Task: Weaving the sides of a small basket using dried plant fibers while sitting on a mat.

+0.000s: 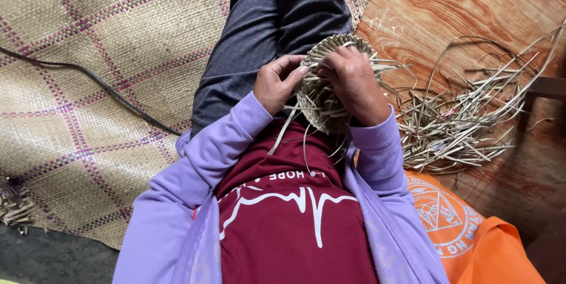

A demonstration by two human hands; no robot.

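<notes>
A small round woven basket of pale dry strips rests on my lap, with loose strip ends hanging from it. My left hand grips its left edge, the thumb pressed against the rim. My right hand lies over the top right of the basket, fingers curled down onto the weave, and hides much of it. Both arms are in purple sleeves.
A pile of loose dry strips lies on the wooden board to my right. A woven mat covers the floor to the left, crossed by a black cable. Orange cloth lies at my right side.
</notes>
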